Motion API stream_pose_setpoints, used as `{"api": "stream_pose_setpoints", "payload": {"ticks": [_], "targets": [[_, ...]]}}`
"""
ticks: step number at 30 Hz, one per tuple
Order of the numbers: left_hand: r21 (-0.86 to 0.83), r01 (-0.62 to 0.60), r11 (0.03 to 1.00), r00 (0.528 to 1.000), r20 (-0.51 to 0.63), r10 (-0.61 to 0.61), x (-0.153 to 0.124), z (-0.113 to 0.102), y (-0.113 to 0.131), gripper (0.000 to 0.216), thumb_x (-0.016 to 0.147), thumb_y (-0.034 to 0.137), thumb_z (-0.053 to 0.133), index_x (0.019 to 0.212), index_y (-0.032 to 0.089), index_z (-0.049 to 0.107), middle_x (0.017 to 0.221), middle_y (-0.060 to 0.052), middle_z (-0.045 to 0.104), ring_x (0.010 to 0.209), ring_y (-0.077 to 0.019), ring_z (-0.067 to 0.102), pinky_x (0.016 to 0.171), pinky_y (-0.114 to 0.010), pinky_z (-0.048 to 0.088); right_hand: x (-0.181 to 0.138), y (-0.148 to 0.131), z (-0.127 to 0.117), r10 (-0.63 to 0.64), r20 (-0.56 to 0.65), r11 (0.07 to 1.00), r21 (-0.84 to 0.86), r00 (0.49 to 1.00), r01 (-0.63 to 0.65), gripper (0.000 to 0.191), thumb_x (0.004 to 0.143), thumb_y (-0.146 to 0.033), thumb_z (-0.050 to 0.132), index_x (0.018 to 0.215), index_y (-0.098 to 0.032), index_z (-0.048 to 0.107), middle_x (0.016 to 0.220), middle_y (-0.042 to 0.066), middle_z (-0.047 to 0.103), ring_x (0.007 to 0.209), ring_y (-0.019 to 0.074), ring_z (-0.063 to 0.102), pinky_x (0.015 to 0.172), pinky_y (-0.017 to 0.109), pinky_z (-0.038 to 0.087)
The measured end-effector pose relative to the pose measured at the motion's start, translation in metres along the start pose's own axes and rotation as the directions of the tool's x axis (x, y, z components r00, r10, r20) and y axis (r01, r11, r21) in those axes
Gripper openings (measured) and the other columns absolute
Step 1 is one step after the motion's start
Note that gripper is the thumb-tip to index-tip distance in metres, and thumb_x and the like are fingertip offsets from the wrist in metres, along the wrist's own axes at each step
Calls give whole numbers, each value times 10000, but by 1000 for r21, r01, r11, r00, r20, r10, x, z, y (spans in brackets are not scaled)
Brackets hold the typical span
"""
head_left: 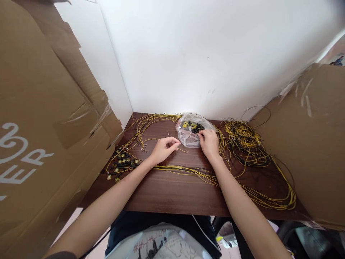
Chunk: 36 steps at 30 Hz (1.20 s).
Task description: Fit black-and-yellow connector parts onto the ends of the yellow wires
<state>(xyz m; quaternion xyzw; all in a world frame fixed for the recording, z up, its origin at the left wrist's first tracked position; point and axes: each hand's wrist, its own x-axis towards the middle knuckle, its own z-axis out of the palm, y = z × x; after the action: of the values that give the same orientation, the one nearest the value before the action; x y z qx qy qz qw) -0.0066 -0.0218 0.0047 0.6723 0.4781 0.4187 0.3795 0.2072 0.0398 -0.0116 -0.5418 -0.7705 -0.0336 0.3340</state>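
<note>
My left hand (166, 148) is closed in a pinch on a thin yellow wire (183, 150), whose short end sticks out to the right of the fingertips. To its right, my right hand (208, 142) reaches over the near right side of a clear plastic bag (185, 139). Small black and yellow connectors (194, 126) lie inside the bag. The right fingertips are closed at the edge of these pieces, and what they hold, if anything, is hidden. Wires with black and yellow connectors (123, 162) on their ends lie left of my left forearm.
A tangled heap of yellow and black wires (242, 138) sits at the right of the brown table (172, 198). A long wire bundle (280, 205) curves along the front. Cardboard boxes stand at left (48, 108) and right (304, 144), with a white wall (188, 64) behind.
</note>
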Motion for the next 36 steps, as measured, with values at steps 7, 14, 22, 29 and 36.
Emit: {"api": "stream_pose_setpoints", "payload": {"ticks": [7, 14, 22, 29, 36], "targets": [[24, 2, 1000, 1000, -6, -2, 0, 0, 1, 226, 799, 320, 546, 833, 125, 655, 644, -26, 642, 563, -106, 530, 544, -200, 384, 0, -2, -2, 30, 44, 998, -61, 999, -27, 134, 842, -189, 503, 779, -180, 622, 867, 66, 652, 870, 234, 500, 746, 340, 332], [17, -6, 1000, 1000, -8, 6, 0, 0, -1, 221, 796, 316, 552, 835, 126, 656, 642, -23, 638, 572, -107, 537, 556, -202, 394, 0, 1, -1, 39, 71, 999, -28, 997, -37, 94, 837, -200, 527, 799, -198, 613, 893, 50, 666, 930, 226, 524, 788, 356, 301], [24, -1, 1000, 1000, -7, 2, 0, 0, 1, 216, 794, 309, 556, 840, 124, 658, 643, -27, 646, 561, -106, 532, 544, -200, 386, -2, 0, 2, -20, 55, 995, 103, 998, 14, 83, 828, -165, 524, 781, -205, 579, 1002, 32, 682, 1078, 231, 510, 897, 409, 249], [28, -10, 1000, 1000, 7, 10, 0, 0, -1, 227, 803, 321, 547, 848, 127, 656, 651, -30, 648, 571, -112, 541, 552, -205, 392, -3, -2, 3, -36, 96, 991, 135, 995, 23, 80, 833, -167, 503, 797, -201, 566, 1024, 41, 678, 1082, 230, 515, 903, 398, 277], [13, -6, 1000, 1000, 18, 6, 0, -1, 0, 223, 805, 315, 544, 845, 124, 652, 650, -31, 644, 578, -113, 540, 563, -209, 395, -5, -10, -1, -72, 100, 996, 58, 992, 66, 106, 846, -177, 496, 799, -201, 588, 913, 31, 664, 930, 214, 541, 825, 363, 320]]}}
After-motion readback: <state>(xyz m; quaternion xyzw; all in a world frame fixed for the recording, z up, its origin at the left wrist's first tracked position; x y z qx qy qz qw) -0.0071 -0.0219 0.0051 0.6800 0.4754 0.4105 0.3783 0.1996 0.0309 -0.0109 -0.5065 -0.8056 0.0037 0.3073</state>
